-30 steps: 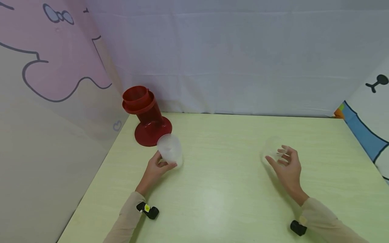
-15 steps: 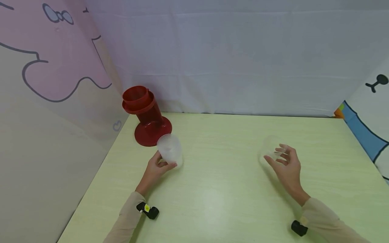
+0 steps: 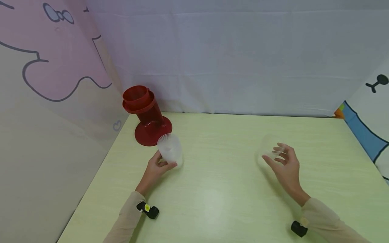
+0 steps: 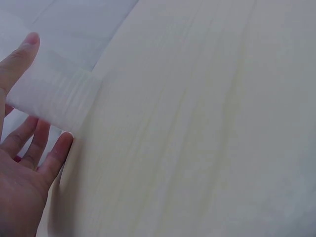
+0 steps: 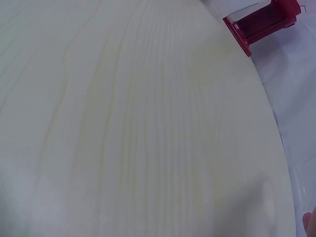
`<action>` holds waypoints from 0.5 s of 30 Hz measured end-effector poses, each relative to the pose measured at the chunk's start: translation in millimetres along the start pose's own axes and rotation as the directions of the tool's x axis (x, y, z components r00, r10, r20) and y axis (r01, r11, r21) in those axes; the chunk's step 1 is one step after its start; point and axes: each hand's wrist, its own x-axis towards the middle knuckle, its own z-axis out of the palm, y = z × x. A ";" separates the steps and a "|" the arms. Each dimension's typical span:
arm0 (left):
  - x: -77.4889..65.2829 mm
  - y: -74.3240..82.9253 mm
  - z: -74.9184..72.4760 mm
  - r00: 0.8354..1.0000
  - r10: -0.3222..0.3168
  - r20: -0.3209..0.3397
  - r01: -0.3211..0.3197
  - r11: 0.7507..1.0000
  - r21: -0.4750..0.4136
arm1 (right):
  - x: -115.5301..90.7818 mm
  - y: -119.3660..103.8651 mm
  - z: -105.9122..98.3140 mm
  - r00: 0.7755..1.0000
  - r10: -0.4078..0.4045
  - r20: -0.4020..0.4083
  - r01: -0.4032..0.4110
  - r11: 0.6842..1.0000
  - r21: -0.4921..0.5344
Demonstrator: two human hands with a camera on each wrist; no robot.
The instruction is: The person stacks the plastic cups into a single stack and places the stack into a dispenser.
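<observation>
In the head view my left hand (image 3: 155, 172) grips a stack of translucent plastic cups (image 3: 170, 148) over the left part of the table. The left wrist view shows the stacked rims (image 4: 64, 91) lying between the raised thumb and the fingers below. Over the right part of the table, my right hand (image 3: 287, 168) holds a thin clear plastic cup (image 3: 267, 146) between thumb and fingers. This cup is hard to make out against the tabletop. In the right wrist view only a fingertip (image 5: 310, 223) shows at the lower right edge.
A red cylindrical stand (image 3: 150, 116) with a round flared base and a wide collar stands at the table's back left corner, just behind the cup stack. White cloth (image 3: 228, 60) hangs behind the pale table (image 3: 209, 189). A printed panel (image 3: 54, 135) borders the left side.
My right hand has drifted slightly left and away from me with the clear cup. The left hand and its stack have stayed in place.
</observation>
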 end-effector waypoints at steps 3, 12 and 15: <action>-5.2 10.6 1.1 1.000 0.017 0.003 -0.017 1.000 0.003 | 0.9 5.6 1.1 1.000 -0.008 0.005 0.008 1.000 0.016; 0.5 -1.3 0.1 1.000 0.007 0.002 -0.007 1.000 -0.014 | 5.3 34.2 2.4 0.991 -0.129 0.041 0.128 0.991 0.036; 5.0 -12.1 -0.6 1.000 0.005 -0.003 -0.005 1.000 -0.020 | 6.1 40.5 2.6 0.986 -0.157 0.051 0.156 0.987 0.031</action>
